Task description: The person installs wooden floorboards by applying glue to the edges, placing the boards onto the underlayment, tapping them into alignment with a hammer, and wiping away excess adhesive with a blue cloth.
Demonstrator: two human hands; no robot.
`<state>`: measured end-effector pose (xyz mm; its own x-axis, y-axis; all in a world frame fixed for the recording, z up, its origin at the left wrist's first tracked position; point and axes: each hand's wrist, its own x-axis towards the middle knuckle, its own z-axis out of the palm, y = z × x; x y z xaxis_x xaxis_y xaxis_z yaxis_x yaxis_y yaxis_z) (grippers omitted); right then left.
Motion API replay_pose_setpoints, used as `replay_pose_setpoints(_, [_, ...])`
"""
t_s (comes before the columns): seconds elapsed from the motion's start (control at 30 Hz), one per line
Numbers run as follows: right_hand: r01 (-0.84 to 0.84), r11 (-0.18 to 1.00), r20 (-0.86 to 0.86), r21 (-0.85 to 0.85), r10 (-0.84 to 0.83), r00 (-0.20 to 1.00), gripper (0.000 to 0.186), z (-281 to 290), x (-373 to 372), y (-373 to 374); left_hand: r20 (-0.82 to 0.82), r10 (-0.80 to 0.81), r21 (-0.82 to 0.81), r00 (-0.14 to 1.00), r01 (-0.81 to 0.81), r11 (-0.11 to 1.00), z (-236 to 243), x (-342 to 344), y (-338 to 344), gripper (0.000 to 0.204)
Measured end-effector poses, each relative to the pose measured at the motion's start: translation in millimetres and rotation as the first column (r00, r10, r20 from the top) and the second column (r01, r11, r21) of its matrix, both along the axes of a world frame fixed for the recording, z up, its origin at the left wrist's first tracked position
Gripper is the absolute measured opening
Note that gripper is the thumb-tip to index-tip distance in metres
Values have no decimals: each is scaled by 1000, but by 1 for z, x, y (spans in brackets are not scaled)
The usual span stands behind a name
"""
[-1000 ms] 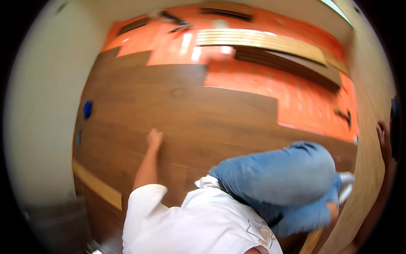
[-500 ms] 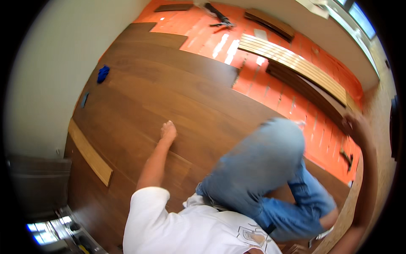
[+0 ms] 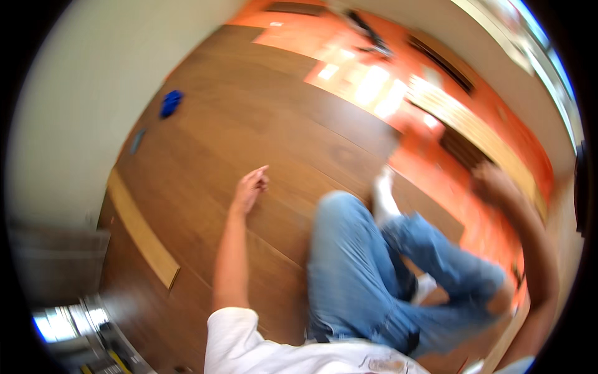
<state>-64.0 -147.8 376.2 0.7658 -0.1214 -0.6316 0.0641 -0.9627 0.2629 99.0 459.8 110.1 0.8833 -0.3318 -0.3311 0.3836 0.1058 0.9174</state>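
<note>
My left hand (image 3: 252,187) hovers above or rests near the brown plank floor (image 3: 268,112); I cannot tell if it touches. Its index finger points forward, the others are loosely bent, and nothing is in it. Over the orange underlayment (image 3: 430,168) on the right, my right hand (image 3: 493,181) is smeared by motion. It is at the near end of a dark brown plank (image 3: 462,146), beside a pale ridged plank (image 3: 483,128). Whether the fingers grip the dark plank cannot be made out. My bent legs in jeans (image 3: 349,262) lie between my hands.
A light wooden strip (image 3: 143,230) lies along the left wall, with a blue cloth-like item (image 3: 170,103) and a small blue-grey piece (image 3: 137,141) farther up. A black-barrelled tool (image 3: 367,31) and more planks (image 3: 442,59) lie at the back. Grey equipment (image 3: 103,340) stands lower left.
My left index finger has extended from a closed hand. My right hand has moved slightly left relative to the view. My knee has shifted left, uncovering a white-socked foot; the whole view has turned.
</note>
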Motion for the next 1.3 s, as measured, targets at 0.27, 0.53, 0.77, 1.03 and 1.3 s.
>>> replay_pose_setpoints(0.27, [-315, 916, 44, 250, 314, 948, 24, -83, 164, 59, -55, 578, -760, 814, -409, 504, -53, 132, 89, 66])
replay_pose_setpoints(0.53, [-385, 648, 257, 657, 287, 923, 26, -209, 458, 255, -31, 483, -980, 875, -122, 159, -69, 158, 84, 79])
replay_pose_setpoints(0.77, [-840, 314, 646, 442, 539, 541, 72, -247, 601, 681, -86, 543, -988, 836, -142, 64, -82, 152, 116, 78])
replay_pose_setpoints(1.03, [-771, 475, 637, 424, 449, 627, 48, -284, 635, 809, -125, 618, -986, 776, -168, 11, -81, 146, 123, 72])
replay_pose_setpoints(1.3, [-863, 337, 536, 376, 681, 499, 27, -226, 517, 699, -249, 681, -955, 688, -291, -54, -69, 154, 123, 72])
